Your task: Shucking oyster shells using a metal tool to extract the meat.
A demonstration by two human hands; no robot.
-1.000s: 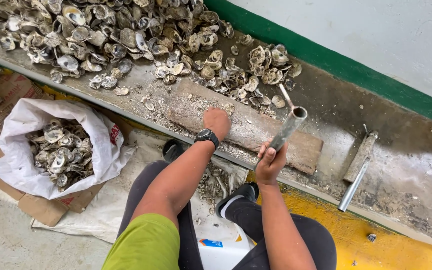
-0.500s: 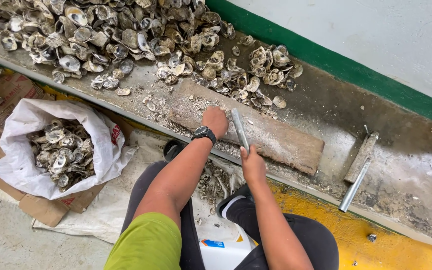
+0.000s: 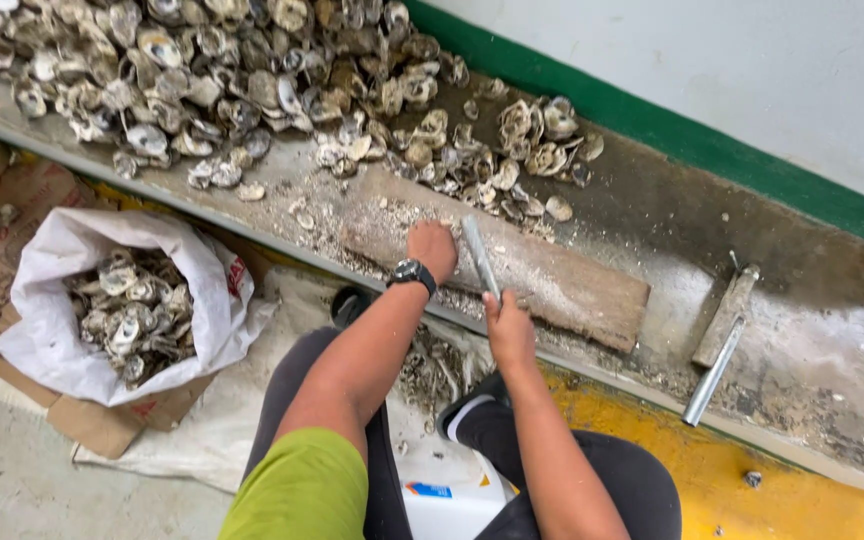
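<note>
While my left hand presses down on something small on the wooden board, too hidden under my fingers to tell for sure, my right hand has its grip closed around the metal rod, whose far end points up over the board just beside the left hand. To do this well, I judge the blow should land close beside my fingertips, never on them, with the piece held flat. The heap of oyster shells lies on the tabletop beyond the board, and the white bag of shells sits on the floor by my left knee.
</note>
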